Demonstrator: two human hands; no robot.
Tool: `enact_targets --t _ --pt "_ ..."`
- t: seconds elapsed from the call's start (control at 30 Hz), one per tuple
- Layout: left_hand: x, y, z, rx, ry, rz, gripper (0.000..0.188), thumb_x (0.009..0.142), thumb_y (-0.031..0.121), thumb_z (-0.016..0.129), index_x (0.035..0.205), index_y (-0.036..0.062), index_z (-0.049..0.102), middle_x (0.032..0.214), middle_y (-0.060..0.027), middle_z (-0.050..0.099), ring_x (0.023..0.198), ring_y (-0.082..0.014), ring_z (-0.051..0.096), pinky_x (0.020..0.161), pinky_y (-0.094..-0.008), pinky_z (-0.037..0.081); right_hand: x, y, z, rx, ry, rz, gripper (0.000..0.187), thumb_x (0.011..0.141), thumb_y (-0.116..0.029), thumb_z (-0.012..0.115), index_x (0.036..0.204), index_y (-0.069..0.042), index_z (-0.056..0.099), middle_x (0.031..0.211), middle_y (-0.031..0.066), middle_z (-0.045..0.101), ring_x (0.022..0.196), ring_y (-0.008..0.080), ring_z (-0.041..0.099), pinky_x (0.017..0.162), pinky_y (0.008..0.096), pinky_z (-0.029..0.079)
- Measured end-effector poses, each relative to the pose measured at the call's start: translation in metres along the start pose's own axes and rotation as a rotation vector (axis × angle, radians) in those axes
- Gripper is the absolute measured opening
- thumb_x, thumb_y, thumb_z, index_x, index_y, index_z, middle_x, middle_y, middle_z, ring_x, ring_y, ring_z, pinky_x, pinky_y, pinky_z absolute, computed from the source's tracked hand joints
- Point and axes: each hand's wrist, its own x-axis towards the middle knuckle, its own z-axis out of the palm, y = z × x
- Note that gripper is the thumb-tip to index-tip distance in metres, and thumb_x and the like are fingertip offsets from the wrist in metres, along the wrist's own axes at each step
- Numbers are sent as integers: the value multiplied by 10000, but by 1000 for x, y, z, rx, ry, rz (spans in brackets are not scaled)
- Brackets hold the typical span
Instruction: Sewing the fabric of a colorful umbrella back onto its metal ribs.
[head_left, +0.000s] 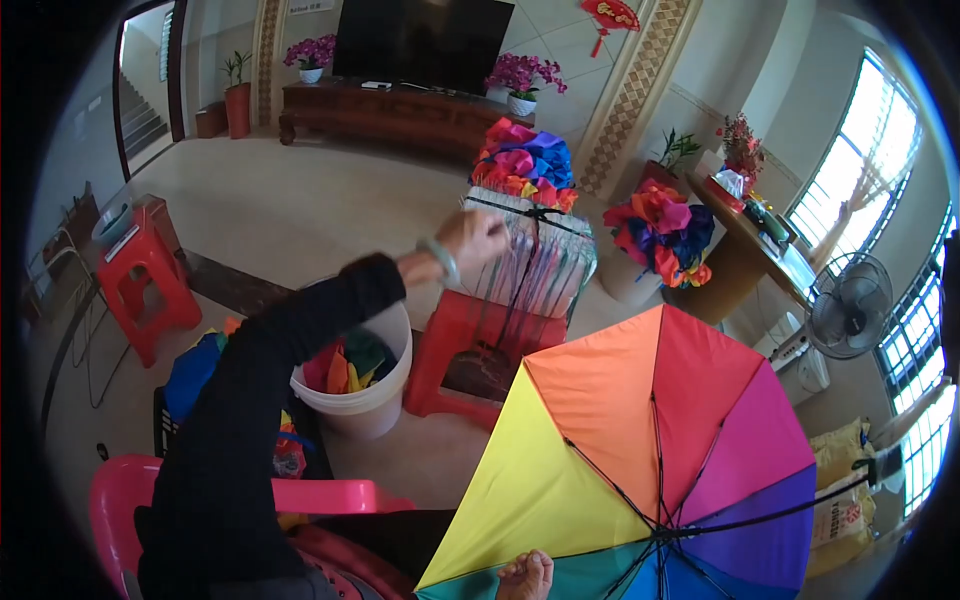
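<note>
My left hand (472, 243), with a pale bangle at the wrist, reaches forward to a white block hung with many thin coloured threads (545, 245). Its fingers are drawn together; whatever they hold is too small to make out. A black cord ties the block, which stands on a red plastic stool (440, 350). An open rainbow umbrella (600, 390) spreads across the lower right, its ribs and dark shaft showing. Low in the picture, my right hand (527, 577) has curled fingers at the umbrella's green panel, gripping its cloth; the forearm is hidden.
A white bucket (365, 415) holds folded coloured cloth. Bunched rainbow cloth (525, 160) tops the block, and more (665, 235) fills a second bucket. A pink chair (125, 510), another red stool (145, 270) and a standing fan (850, 310) flank the area.
</note>
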Motion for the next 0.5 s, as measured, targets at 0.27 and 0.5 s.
enact_targets --t 0.27,0.5 --pt "87 -68 -5 331 139 48 153 692 165 541 683 22 596 686 -180 593 678 -343 581 631 -418 461 10 8 -13 -16 67 118 141 842 -141 534 962 -68 516 748 51 531 559 135 465 497 276 421" --pt "108 -89 21 486 25 2 124 678 135 546 721 58 633 758 -179 606 740 -347 583 669 -420 463 9 14 -29 61 56 202 133 844 -154 536 946 -71 512 713 50 530 544 137 470 499 282 433"
